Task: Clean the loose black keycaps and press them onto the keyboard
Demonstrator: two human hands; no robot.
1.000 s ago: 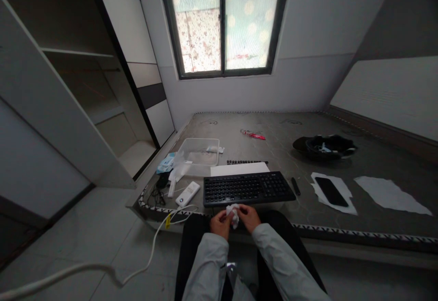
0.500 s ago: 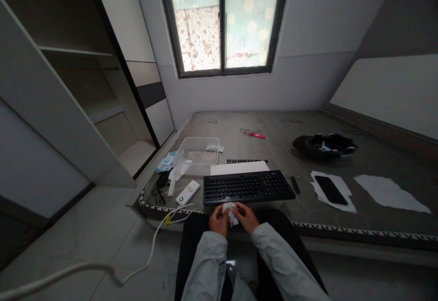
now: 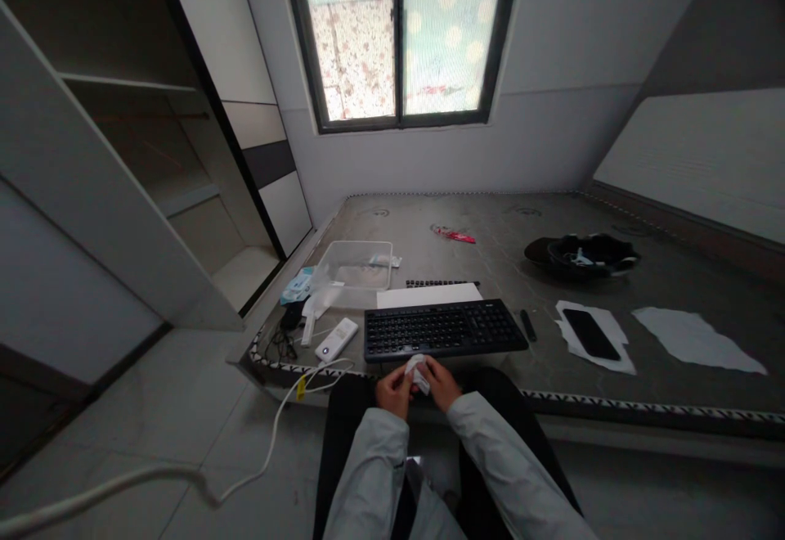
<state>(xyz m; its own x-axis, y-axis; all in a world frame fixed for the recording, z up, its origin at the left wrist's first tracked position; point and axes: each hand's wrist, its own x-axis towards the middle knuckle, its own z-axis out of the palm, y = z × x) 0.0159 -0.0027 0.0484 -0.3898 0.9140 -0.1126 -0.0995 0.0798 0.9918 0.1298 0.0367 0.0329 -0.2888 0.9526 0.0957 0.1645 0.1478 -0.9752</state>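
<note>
Between my two hands is a crumpled white tissue (image 3: 418,373), held over my lap just in front of the keyboard. My left hand (image 3: 394,391) grips its left side with closed fingers. On the other side, my right hand (image 3: 441,383) has its fingers closed on the tissue too. The black keyboard (image 3: 445,330) lies at the near edge of the mattress, its back edge against a white board-like piece (image 3: 429,295). Whether the tissue wraps anything cannot be seen.
A white power bank (image 3: 337,340) with a cable (image 3: 274,442) lies left, near a clear plastic box (image 3: 359,274). To the right are a small black stick (image 3: 528,326), a phone (image 3: 591,334) on white paper, another paper sheet (image 3: 696,339) and a black cap (image 3: 582,257).
The tissue has been turned and bunched smaller between my fingers, and both hands have shifted slightly. The view has tilted down a little; the things on the mattress stay put.
</note>
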